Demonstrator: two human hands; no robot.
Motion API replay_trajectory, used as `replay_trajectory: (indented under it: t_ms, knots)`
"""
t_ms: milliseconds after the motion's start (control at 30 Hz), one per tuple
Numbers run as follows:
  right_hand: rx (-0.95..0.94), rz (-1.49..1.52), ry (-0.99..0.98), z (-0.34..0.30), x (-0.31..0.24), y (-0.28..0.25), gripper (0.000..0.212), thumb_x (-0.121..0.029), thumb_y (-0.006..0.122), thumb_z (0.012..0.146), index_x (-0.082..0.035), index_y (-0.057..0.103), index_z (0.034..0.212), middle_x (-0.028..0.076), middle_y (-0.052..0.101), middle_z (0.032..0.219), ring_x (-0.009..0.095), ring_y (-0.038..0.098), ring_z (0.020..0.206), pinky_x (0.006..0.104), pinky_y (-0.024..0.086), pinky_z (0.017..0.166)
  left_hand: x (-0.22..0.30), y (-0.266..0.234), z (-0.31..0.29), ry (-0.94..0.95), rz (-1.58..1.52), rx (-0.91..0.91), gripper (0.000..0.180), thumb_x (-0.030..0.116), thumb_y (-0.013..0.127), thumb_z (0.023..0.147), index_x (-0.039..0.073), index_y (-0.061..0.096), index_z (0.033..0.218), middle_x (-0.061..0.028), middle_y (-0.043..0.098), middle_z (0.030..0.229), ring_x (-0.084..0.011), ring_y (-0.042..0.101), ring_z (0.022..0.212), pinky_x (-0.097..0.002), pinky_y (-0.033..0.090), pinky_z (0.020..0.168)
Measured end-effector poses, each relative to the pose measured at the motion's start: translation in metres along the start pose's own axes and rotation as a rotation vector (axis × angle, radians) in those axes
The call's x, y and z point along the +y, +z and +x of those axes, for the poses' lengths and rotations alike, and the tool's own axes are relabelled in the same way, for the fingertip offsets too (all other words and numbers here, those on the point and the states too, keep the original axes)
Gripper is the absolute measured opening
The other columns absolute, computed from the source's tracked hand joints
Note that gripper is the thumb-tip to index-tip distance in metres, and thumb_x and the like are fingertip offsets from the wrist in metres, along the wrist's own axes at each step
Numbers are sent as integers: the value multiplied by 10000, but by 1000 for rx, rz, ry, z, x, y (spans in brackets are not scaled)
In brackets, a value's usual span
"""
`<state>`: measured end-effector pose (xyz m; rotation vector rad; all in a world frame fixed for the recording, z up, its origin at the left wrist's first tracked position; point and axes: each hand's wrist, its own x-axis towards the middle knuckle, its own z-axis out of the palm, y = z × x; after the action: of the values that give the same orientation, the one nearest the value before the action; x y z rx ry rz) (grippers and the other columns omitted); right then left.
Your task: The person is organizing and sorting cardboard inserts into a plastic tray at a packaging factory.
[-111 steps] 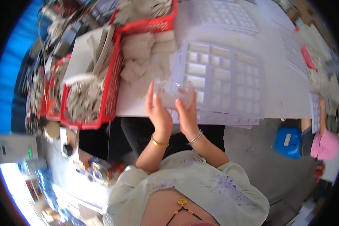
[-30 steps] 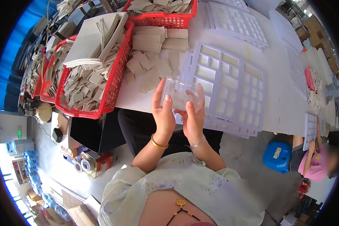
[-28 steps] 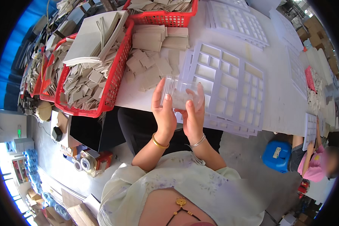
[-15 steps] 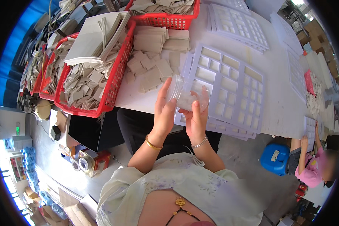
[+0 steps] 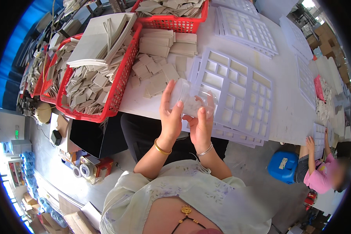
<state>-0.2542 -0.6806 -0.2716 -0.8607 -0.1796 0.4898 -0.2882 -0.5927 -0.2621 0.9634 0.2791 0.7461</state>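
Note:
A clear plastic jar [image 5: 191,102] lies on its side in the air above the table's near edge, held between both hands. My left hand [image 5: 170,117] wraps round its left end, where a clear screw lid seems to sit, thumb along the near side. My right hand [image 5: 201,126] grips the other end, and its fingers show through the plastic. Something whitish shows faintly inside, too unclear to name. Just beyond the jar lies a stack of white frames [image 5: 227,93] with rectangular openings. Loose grey cardboard pieces [image 5: 158,80] are to the left of these frames.
Red plastic baskets [image 5: 119,84] full of cardboard pieces stand at the left and far side. More white frames [image 5: 245,29] lie farther back on the white table [image 5: 288,113]. On the floor at right is a blue container [image 5: 281,167], near a co-worker in a pink top [image 5: 319,177] handling a frame.
Both hands still hold the jar in nearly the same place. It has tilted slightly, and the left fingers have shifted a little on its lid end.

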Motion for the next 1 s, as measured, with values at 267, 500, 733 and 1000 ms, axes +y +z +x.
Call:
replay_trajectory:
  t_ms: [267,500,733,1000]
  knots:
    - [20,-101,17,0,-3,3,873,-455,621,874,-143,87,1490,119,349,1335,231,513,1121,334,537,787,-11,2,-8,-4,-137,107,537,82,462,885,-6,362,1406,-148,471,1335,-213,517,1144,-329,435,961]
    - [-21,-111,-24,0,1,-1,879,-445,632,869,-143,89,1491,132,340,1349,221,525,1098,322,543,760,-11,2,-7,5,-216,148,535,303,514,957,8,390,1386,-153,492,1303,-230,525,1136,-355,462,940]
    - [-8,-69,34,0,-4,2,866,-446,630,870,-159,99,1492,130,357,1349,187,562,1013,275,534,683,-2,7,-6,-163,-289,202,721,559,431,938,34,322,1419,-137,449,1335,-239,514,1131,-349,462,895]
    - [-44,-80,28,9,1,-20,843,-474,610,871,-160,138,1495,99,417,1334,198,543,1068,301,514,730,10,15,-5,-323,-388,237,875,726,361,861,79,295,1445,-144,379,1398,-299,402,1257,-461,346,1024]
